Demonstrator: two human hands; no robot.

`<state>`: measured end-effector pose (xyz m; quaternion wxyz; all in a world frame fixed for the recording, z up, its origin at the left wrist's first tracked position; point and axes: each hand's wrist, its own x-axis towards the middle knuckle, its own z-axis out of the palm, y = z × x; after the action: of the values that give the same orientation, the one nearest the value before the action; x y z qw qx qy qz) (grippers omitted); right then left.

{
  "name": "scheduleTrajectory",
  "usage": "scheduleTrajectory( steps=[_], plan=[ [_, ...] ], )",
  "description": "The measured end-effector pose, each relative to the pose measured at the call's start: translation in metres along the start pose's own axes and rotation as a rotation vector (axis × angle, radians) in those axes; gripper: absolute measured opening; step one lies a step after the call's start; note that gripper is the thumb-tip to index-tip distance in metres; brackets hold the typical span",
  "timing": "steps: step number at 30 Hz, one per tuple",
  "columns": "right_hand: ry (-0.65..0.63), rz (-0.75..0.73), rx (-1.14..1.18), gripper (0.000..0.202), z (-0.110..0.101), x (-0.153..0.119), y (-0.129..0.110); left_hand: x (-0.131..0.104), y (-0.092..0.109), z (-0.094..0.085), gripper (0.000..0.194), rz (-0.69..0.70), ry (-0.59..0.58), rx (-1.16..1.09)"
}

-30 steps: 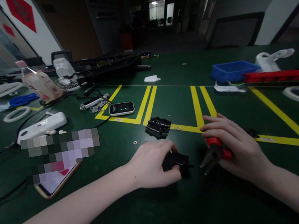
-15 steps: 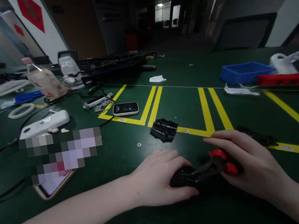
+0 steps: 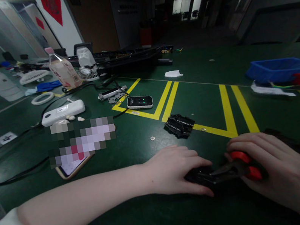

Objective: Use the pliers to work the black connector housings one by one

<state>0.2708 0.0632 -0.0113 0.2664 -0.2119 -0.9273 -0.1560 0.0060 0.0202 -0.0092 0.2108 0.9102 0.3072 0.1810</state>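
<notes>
Red-handled pliers (image 3: 230,172) lie in my right hand (image 3: 276,164), its fingers wrapped round the grips. Their dark jaws point left and reach a black plastic part (image 3: 199,175). My left hand (image 3: 174,171) pinches that part between thumb and fingers, low over the table. Whether the jaws are clamped on it I cannot tell in the dim light. A cluster of similar black parts (image 3: 180,125) lies just beyond my hands. Another dark part (image 3: 291,140) rests behind my right hand, partly hidden by it.
On the green table (image 3: 145,221), a phone (image 3: 86,146) and a white device (image 3: 63,112) lie left. A small box with a green light (image 3: 139,102) sits ahead. A bottle (image 3: 64,71) stands far left; a blue tray (image 3: 278,70) is at right. A small ring (image 3: 152,138) lies near my left hand.
The view has turned left, so the scene sits further right. My right hand has closed its fingers further round the pliers' grips. My left hand keeps its hold on the black part.
</notes>
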Motion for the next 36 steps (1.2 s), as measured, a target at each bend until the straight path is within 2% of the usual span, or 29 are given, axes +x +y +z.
scheduleTrajectory(
  steps=[6,12,16,23,29,36],
  plan=[
    [0.046,0.068,0.001,0.045,0.000,0.003,-0.009,-0.001,0.005,-0.002,0.044,-0.091,0.040,-0.202],
    [0.016,0.065,0.014,0.022,-0.003,0.005,-0.011,-0.004,0.013,-0.005,0.041,-0.218,0.014,-0.351],
    [0.011,0.092,0.018,0.017,-0.002,0.006,-0.016,-0.003,0.018,-0.007,0.041,-0.304,-0.015,-0.382],
    [-0.011,0.100,0.013,0.014,0.000,0.011,-0.028,-0.002,0.020,-0.006,0.041,-0.244,-0.007,-0.293],
    [-0.035,0.138,-0.003,0.013,0.000,0.010,-0.026,-0.002,0.020,-0.006,0.040,-0.240,-0.027,-0.249],
    [-0.071,0.117,0.006,0.009,-0.001,0.012,-0.026,-0.002,0.019,-0.007,0.041,-0.218,-0.047,-0.238]
  ],
)
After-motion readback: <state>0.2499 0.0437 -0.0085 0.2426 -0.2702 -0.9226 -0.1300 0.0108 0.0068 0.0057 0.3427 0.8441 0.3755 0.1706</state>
